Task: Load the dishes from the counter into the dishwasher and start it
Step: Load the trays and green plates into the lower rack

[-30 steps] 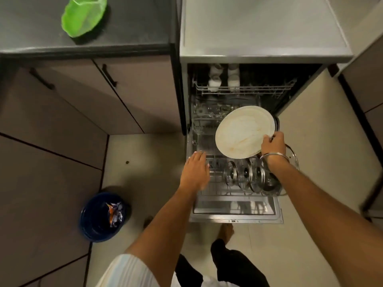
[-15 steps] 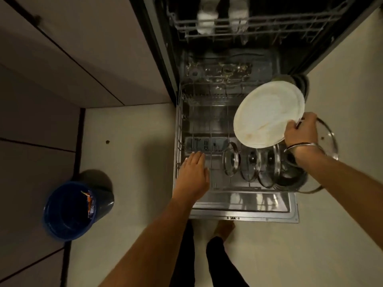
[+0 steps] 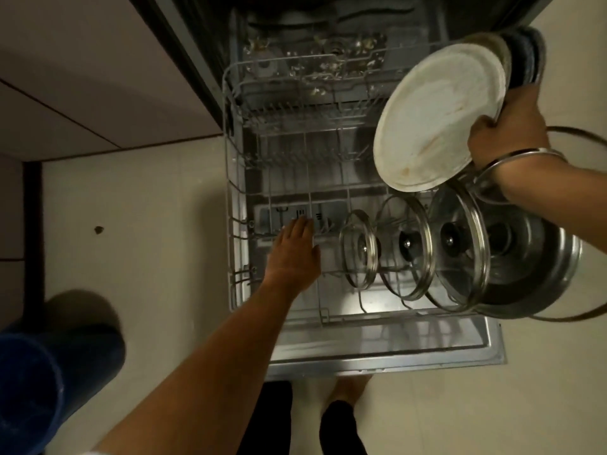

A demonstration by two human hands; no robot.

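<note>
Several stacked plates (image 3: 437, 116) gripped, right hand (image 3: 507, 129); count unclear.

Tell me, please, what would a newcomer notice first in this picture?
First, the white plate, smeared and tilted, which the right hand grips at its edge above the lower rack, with more dishes stacked behind it. Next, three glass lids standing in a row at the rack's front right, while the left hand rests open on the rack's front left.

The lower rack (image 3: 230, 178) sits on the open dishwasher door (image 3: 377, 353). Three lids (image 3: 407, 247) stand in the rack at its 4 o'clock, a plate (image 3: 437, 119) above them at 2 o'clock, a bin (image 3: 49, 382) at 8 o'clock
</note>
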